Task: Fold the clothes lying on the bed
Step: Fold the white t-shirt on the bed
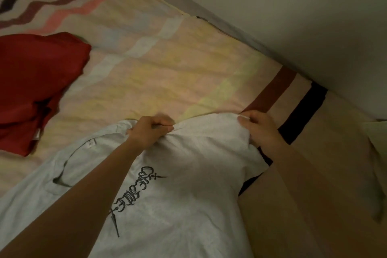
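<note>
A pale grey cotton T-shirt with black gothic lettering (167,184) lies spread on the near part of the bed, filling the view from about six o'clock up toward the centre. Its dark-trimmed neckline (65,165) with a small white label sits toward nine o'clock of the shirt, and the lettering runs down the middle of the cloth.

Both hands work along the shirt's far edge. The left hand (149,130), reaching in along a bare forearm from seven o'clock, is clenched on a bunched ridge of the fabric, fingers curled over it and knuckles up. The right hand (258,126), at about three o'clock from the left one, pinches the shirt's far corner, thumb on top of the cloth and fingers tucked beneath. Between the two hands the edge is lifted into a soft fold off the bed.

A crumpled dark red garment (35,88) lies well apart at nine o'clock, flat on the pastel striped bedsheet (167,65). That sheet carries a brown band and a black band (303,111) by the right hand, at three o'clock. A plain pale wall (293,10) meets the bed along a line from twelve to three o'clock.
</note>
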Tool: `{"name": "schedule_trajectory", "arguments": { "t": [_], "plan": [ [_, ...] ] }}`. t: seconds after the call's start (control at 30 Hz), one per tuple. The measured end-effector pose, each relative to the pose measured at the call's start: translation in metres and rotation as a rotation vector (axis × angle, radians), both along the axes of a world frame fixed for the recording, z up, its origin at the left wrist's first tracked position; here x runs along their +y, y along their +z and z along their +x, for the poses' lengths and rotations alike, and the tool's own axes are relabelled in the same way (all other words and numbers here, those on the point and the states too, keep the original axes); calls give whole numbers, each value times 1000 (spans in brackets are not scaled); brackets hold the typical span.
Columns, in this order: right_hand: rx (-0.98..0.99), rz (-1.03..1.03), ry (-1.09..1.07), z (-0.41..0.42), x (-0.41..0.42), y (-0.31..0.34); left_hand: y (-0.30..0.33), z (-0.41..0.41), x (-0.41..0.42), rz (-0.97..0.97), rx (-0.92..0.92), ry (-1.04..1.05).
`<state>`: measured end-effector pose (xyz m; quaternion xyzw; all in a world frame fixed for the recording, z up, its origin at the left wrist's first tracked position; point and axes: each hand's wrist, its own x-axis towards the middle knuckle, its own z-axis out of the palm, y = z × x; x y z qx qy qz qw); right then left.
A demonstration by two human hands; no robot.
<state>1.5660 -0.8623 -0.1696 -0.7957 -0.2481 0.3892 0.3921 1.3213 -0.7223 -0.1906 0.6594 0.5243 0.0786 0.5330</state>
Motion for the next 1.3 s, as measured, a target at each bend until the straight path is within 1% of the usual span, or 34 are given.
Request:
{"name": "schedule_trajectory", "arguments": {
  "t": [0.03,0.1,0.17,0.27,0.33,0.4,0.5,0.6,0.63,0.73,0.83,0.9,1.0,1.07,1.1,1.2,1.3],
  "plan": [
    [-83,59,-40,4,-1,5,3,2,-2,4,-43,11],
    [-178,178,-174,11,-2,16,5,6,-3,49,-96,33],
    [-245,244,-264,16,-1,23,3,12,-2,121,-71,29],
    [-317,206,-285,18,4,18,0,24,-1,197,-53,46],
    [-293,133,-273,22,7,6,-1,29,1,205,-32,36],
    [-221,71,-221,27,7,-7,-6,26,5,186,5,12],
    [-163,25,-162,36,4,-17,-11,18,14,161,56,10],
    [-157,7,-87,39,4,-20,-8,15,17,254,252,-1],
    [-141,5,-74,40,5,-22,-7,15,18,264,273,14],
    [-119,0,-56,39,12,-23,-8,17,20,279,225,75],
    [-104,40,-74,44,22,-23,-4,19,25,324,211,92],
    [-147,63,-83,47,26,-24,-4,21,30,350,219,86],
    [-301,20,-66,45,25,-35,-11,24,32,404,309,63],
    [-351,-7,-49,42,23,-39,-14,30,26,446,366,68],
    [-324,-7,-58,41,21,-40,-15,32,24,465,372,80],
    [-119,-18,-90,42,6,-29,-13,34,21,441,338,101],
    [61,-70,5,44,-30,-21,-10,32,19,396,286,46]
  ]
}}
